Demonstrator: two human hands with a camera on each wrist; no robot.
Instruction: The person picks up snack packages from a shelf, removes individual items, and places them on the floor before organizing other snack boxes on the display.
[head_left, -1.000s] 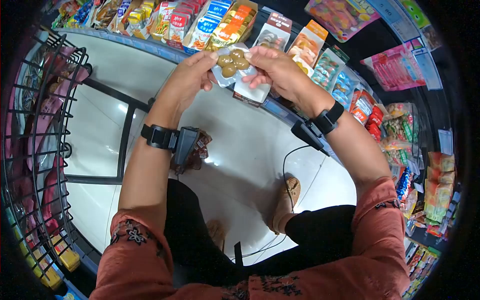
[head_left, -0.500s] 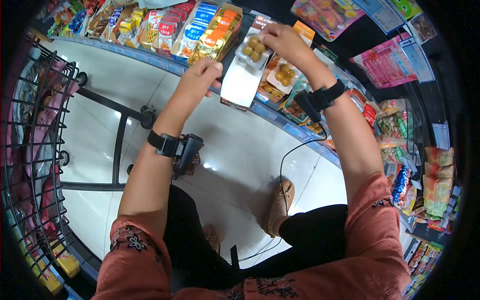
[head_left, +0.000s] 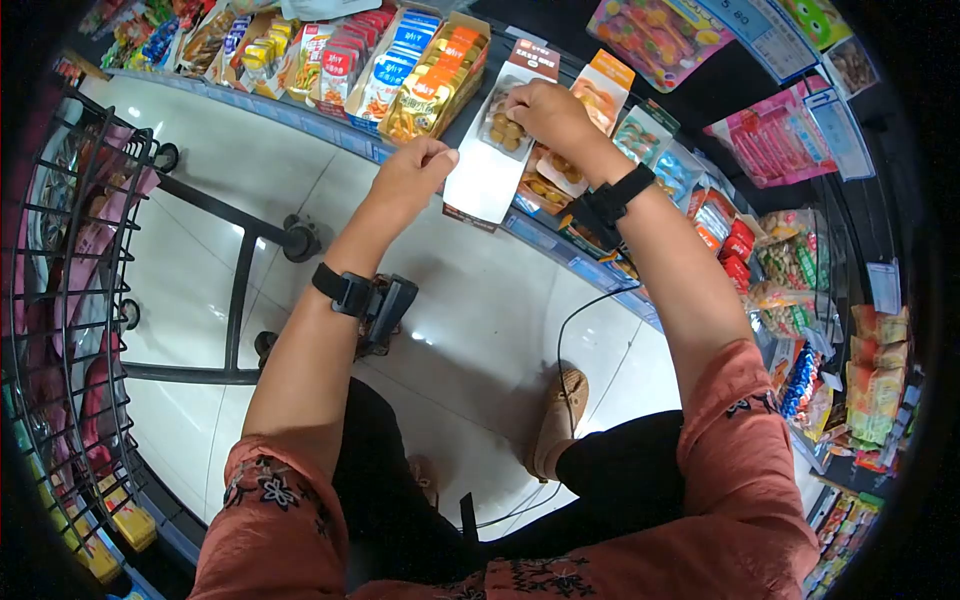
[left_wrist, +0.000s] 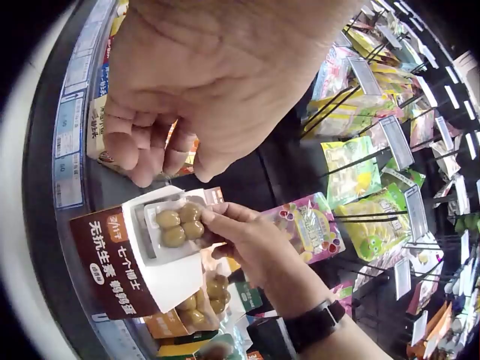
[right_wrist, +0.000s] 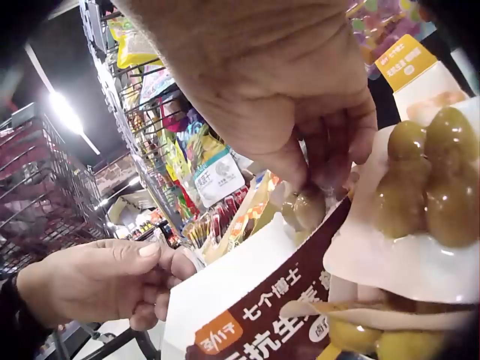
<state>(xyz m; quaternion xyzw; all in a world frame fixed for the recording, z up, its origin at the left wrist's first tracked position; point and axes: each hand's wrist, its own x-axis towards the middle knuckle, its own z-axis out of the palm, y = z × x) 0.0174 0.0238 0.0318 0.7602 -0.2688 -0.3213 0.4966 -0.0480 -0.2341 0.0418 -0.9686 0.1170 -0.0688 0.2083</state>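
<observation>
A clear pack of several brown egg-like balls (head_left: 508, 137) (left_wrist: 178, 226) lies inside the open white and brown box (head_left: 478, 193) (left_wrist: 112, 262) on the shelf. My right hand (head_left: 560, 118) (left_wrist: 247, 238) (right_wrist: 277, 97) pinches the pack's edge between thumb and fingers. Left of the box, my left hand (head_left: 408, 182) (left_wrist: 217, 82) (right_wrist: 105, 277) hangs with loosely curled fingers and nothing visible in them. In the right wrist view the right fingertips dip behind the box's brown side (right_wrist: 262, 315) and partly cover the pack.
Boxes of gold (head_left: 436, 85) and blue (head_left: 395, 65) packets stand left of the box. Similar egg packs (head_left: 562, 168) lie to its right. Hanging bags (head_left: 770, 135) are at the right, a black wire cart (head_left: 75, 300) at the left.
The pack, earlier between both hands, has moved right and down into the box in the right hand. My left hand has let go of it and stays left of the box.
</observation>
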